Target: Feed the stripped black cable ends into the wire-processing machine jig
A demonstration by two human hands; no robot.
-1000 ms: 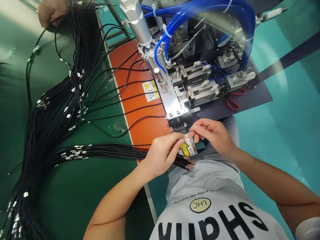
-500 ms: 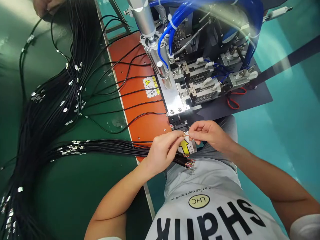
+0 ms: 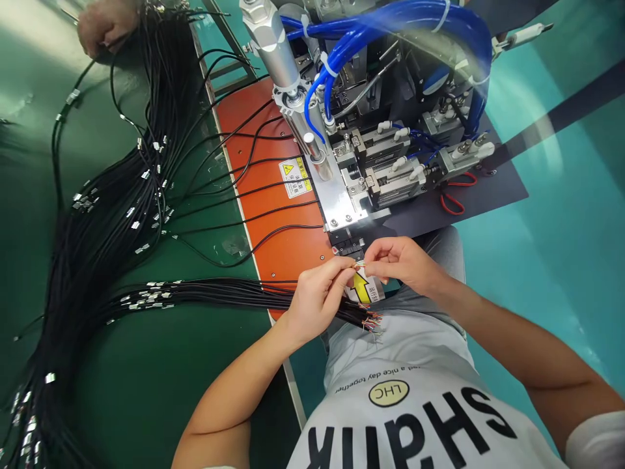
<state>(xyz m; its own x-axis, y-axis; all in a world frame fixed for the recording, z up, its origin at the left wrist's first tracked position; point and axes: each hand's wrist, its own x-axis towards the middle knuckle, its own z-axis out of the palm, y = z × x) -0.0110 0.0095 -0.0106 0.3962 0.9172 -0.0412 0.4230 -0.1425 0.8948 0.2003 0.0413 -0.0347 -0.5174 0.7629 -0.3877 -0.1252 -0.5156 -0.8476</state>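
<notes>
My left hand [image 3: 319, 293] is closed, its thumb and forefinger pinching the end of a black cable near the front of the machine. Thin coloured wires fan out of that end. Facing it, my right hand [image 3: 403, 264] pinches at the tips of those wires. Below my left hand runs a bundle of black cables [image 3: 219, 294], whose stripped ends [image 3: 372, 319] show red, white and bare strands by my shirt. A yellow arrow label [image 3: 361, 286] lies just under my fingertips.
A machine with a silver cylinder [image 3: 278, 55] and blue air hoses [image 3: 410, 19] stands ahead on an orange plate [image 3: 263, 238]. More black cables with silver connectors [image 3: 151, 293] cover the green table [image 3: 161, 384]. Another person's hand [image 3: 105, 29] is at the far left.
The view has shifted slightly. My hands stay together at the wire ends, fingertips a little nearer each other. The other person's hand shows more fully at the far left.
</notes>
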